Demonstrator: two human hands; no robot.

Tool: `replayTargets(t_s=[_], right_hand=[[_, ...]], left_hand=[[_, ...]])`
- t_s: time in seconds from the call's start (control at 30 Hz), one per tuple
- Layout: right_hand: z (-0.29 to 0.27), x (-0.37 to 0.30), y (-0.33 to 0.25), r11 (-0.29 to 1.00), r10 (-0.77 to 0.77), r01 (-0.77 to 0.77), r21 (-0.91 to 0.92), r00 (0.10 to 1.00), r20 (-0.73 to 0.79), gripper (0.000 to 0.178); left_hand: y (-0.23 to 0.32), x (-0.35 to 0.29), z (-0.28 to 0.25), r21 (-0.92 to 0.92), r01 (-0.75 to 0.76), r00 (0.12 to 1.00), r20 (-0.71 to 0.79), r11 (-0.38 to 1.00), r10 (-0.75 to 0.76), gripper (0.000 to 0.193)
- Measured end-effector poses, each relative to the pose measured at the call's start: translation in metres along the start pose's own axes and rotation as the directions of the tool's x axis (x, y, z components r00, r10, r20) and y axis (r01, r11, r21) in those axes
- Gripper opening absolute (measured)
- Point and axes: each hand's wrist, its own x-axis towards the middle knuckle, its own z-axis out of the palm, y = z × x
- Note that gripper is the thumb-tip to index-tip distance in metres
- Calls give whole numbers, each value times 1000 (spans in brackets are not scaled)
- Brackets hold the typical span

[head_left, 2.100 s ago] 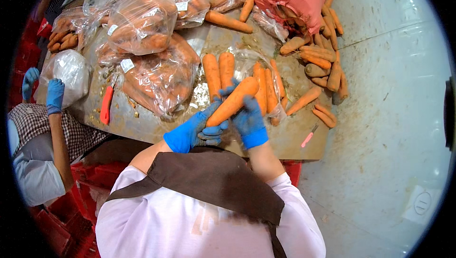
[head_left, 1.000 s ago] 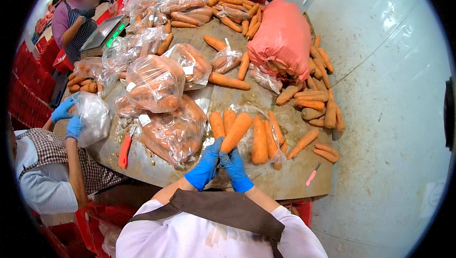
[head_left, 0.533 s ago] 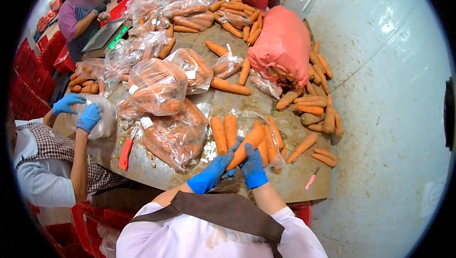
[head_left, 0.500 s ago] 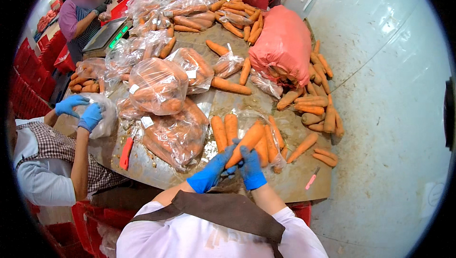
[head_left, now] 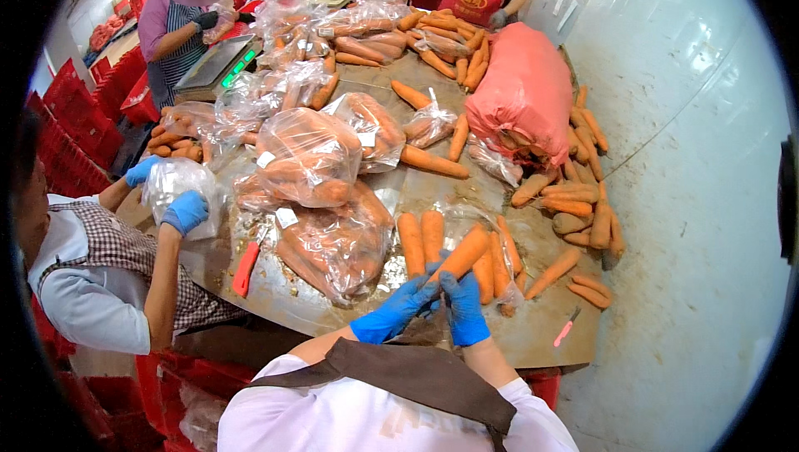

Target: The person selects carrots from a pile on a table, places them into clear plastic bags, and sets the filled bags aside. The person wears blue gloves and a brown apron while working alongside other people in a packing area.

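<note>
A large orange carrot (head_left: 464, 254) is held at a slant above the near side of the table. My left hand (head_left: 398, 309), in a blue glove, is closed round its lower end from the left. From the right, my right hand (head_left: 465, 309), also gloved in blue, grips the same carrot. Just beyond my hands, several carrots (head_left: 410, 244) lie side by side, some on or in a clear plastic bag (head_left: 458, 217). My fingertips are partly hidden behind the carrot and each other.
Filled bags of carrots (head_left: 308, 152) are piled left of centre. A red-handled knife (head_left: 245, 269) and a pink-handled knife (head_left: 564, 333) lie near the table's front edge. A big pink sack (head_left: 520, 90) stands back right. A co-worker's gloved hand (head_left: 185, 212) handles plastic bags at left.
The whole view has shifted, so the table appears farther right and lower. Both my hands still hold the carrot. The co-worker at left has moved their hands on the plastic bags.
</note>
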Motion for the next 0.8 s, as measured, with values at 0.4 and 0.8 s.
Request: replayTargets(t_s=[0.4, 0.8], right_hand=[[4, 11, -54, 924, -57, 38, 380, 998, 39, 68], [-15, -2, -17, 823, 56, -136, 552, 985, 161, 68]], left_hand=[[27, -10, 16, -432, 303, 943, 268, 850, -200, 54], [12, -6, 11, 202, 28, 996, -93, 979, -9, 48]])
